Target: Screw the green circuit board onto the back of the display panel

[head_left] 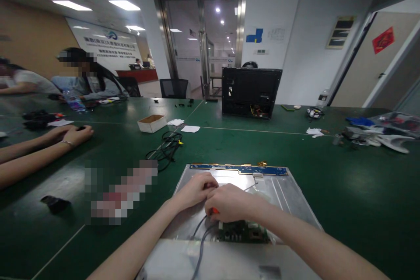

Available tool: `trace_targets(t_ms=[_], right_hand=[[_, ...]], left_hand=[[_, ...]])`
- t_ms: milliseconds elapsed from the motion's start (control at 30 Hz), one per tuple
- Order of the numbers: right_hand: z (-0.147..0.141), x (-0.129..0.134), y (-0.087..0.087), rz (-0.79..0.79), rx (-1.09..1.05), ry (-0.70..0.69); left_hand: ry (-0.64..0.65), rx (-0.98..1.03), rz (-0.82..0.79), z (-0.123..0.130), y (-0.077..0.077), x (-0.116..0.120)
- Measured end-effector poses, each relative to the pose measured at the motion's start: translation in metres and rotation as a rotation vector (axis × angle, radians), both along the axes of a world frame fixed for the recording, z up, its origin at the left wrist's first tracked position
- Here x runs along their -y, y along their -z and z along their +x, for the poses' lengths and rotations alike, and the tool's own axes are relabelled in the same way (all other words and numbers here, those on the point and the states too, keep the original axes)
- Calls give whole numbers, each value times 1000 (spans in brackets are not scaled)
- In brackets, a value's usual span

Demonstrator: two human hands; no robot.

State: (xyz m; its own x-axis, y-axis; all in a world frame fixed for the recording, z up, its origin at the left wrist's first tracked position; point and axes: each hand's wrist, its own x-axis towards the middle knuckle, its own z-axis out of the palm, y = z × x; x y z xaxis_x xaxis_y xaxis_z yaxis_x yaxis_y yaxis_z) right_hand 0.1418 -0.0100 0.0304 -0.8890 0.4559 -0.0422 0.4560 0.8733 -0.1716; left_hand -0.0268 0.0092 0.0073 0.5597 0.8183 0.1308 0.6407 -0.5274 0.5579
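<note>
A silver flat metal panel [295, 201], like the back of a display, lies before me on the green table. Along its far edge runs a blue circuit strip [269, 170]. My left hand [198, 187] is over the panel's middle, fingers bent together; what they pinch is hidden. Touching it, my right hand [231, 203] is closed round a small orange item [215, 211], mostly covered by the fingers. A thin rod [251, 187] shows just beyond the right hand. Below the hands are a green circuit board [243, 232] and a grey cable [201, 247] curving toward me.
A black casing [251, 92] stands upright at the back. Left of the panel lie a coiled black cable [167, 146], a white box [152, 123] and a dark item [55, 204]. Another person's hands [77, 134] rest at the left. Scraps and parts [370, 133] lie far right.
</note>
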Motion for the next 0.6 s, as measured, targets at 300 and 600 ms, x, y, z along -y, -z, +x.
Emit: trace_targets(t_ms=[300,600], right_hand=[[4,-11,-4,-15,-74,85],[11,-28,7,92,-81,309]], left_hand=[[1,-2,3,-2,4,-3],[-9,-30,2,1,1,0]])
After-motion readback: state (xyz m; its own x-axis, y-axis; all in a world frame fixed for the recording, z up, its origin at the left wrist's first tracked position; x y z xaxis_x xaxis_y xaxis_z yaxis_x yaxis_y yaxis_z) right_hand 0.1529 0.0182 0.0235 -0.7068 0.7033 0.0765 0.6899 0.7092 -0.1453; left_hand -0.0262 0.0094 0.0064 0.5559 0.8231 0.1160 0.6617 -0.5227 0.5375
